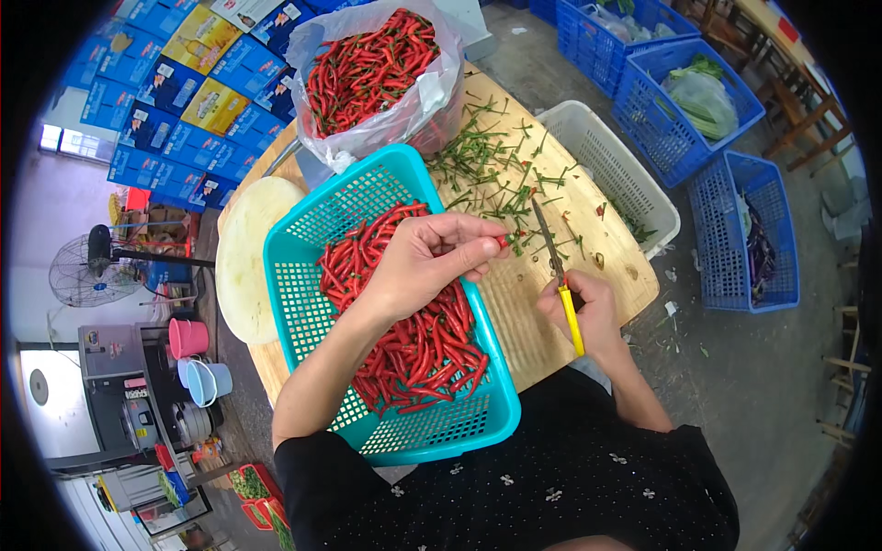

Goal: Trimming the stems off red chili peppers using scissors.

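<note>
My left hand (441,258) pinches a red chilli pepper (504,240), most of which my fingers hide. Its end points toward the scissors (549,237), whose yellow handle is gripped in my right hand (586,306). The scissor blades point away from me and are apart from the pepper. Beneath my left forearm sits a teal perforated plastic basket (508,392) of red chillies (434,351). Cut green stems (506,162) lie scattered on the wooden table (517,310) beyond my hands. A clear plastic bag (375,141) full of red chillies stands open at the far side.
A round pale board (251,262) lies left of the basket. Against the table's right edge stands a white plastic crate (613,162) with green bits inside. Blue crates (744,234) of vegetables are on the floor at right. Stacked blue cartons (186,110) and a fan (96,265) are at left.
</note>
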